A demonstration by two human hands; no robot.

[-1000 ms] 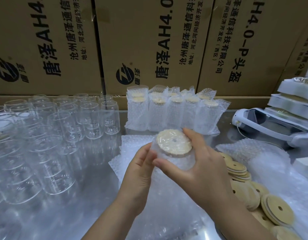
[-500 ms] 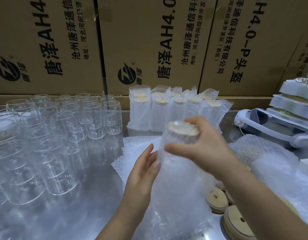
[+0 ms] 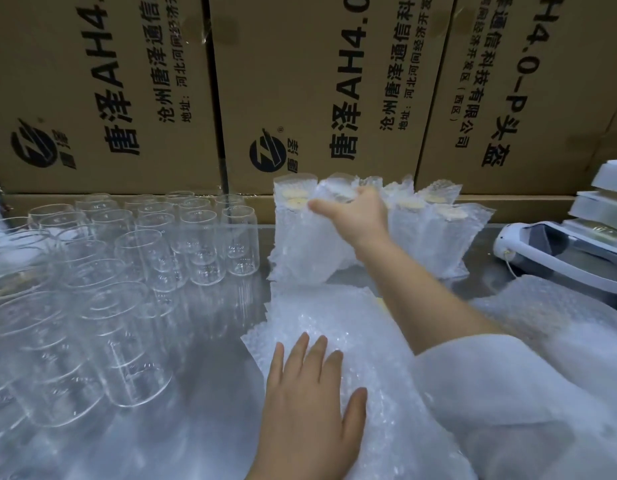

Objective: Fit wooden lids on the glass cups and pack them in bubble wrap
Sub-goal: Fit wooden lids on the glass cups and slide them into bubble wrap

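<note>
My right hand (image 3: 357,213) reaches to the back of the table and grips the top of a bubble-wrapped cup (image 3: 310,251), which stands at the front of a row of wrapped lidded cups (image 3: 435,233). My left hand (image 3: 310,407) lies flat, fingers straight, on a stack of bubble wrap bags (image 3: 334,317) in the near middle. Several bare glass cups (image 3: 133,271) stand upright across the left of the table. No loose wooden lid shows; my right sleeve (image 3: 501,386) covers the near right.
Large cardboard boxes (image 3: 300,91) form a wall along the back. A white headset-like device (image 3: 556,251) and stacked white boxes (image 3: 604,202) sit at the right. More bubble wrap (image 3: 549,306) lies at the right. The table surface (image 3: 203,358) is shiny metal.
My right hand has carried the wrapped cup from the middle back to the row of wrapped cups. My left hand let go of it and dropped flat onto the bubble wrap stack.
</note>
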